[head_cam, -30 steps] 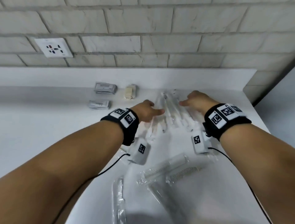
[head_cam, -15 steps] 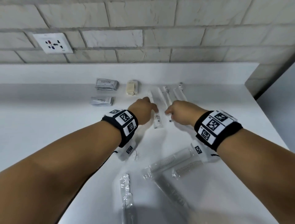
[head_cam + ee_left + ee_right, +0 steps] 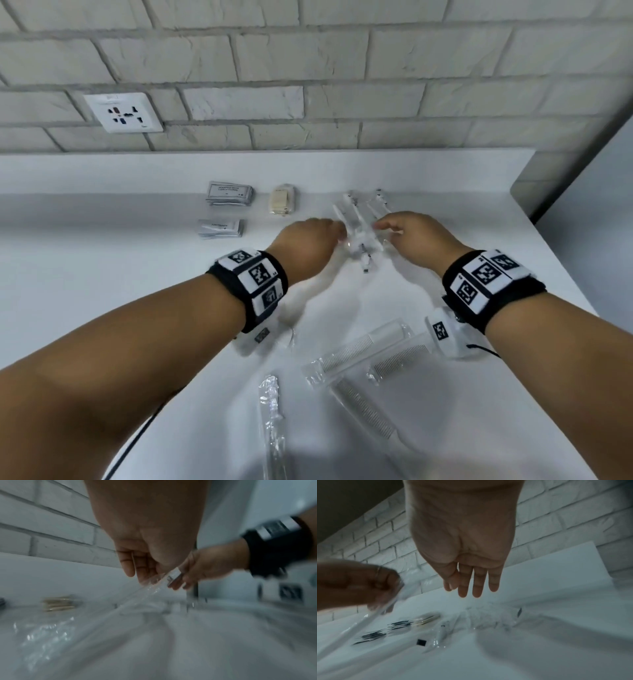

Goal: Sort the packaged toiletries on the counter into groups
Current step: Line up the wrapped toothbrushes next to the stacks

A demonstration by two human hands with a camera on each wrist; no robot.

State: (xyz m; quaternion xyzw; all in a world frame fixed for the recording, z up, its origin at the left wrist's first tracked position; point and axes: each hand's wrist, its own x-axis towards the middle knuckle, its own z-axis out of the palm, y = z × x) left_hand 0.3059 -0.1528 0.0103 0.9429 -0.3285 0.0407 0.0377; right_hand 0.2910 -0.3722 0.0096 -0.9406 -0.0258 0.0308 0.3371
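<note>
**Slippery sleeve over a loose pile**

Taking the cream soap bar [image 3: 282, 204] as the landmark: to its left lie two stacks of grey sachets [image 3: 230, 194], one level with it and one [image 3: 221, 228] nearer the person. To its right sits the pile of wrapped toothbrushes [image 3: 359, 219]; I count about four, though blur and clear film make that uncertain. Well in front of the soap lie three wrapped combs [image 3: 359, 347] and one long clear-wrapped item [image 3: 272, 404] to their left.

The left hand [image 3: 303, 248] is just right of the soap, its grip pinched narrow on one clear toothbrush sleeve [image 3: 154, 584], whose far end trails down to the bench [image 3: 102, 274]. The right hand [image 3: 416, 241] hovers further right over the pile, fingers [image 3: 477, 582] straight and relaxed, holding nothing.

Risks, as I judge them:
- The film is slick, so a pinch on wrapping alone could slip and drop the brush across the pile.
- The trailing end may drag neighbours out of line (they lie touching one another).
- A wide sweep leftward could knock the soap or the sachet stacks.
- Either wrist may brush the combs below and scatter them.
</note>
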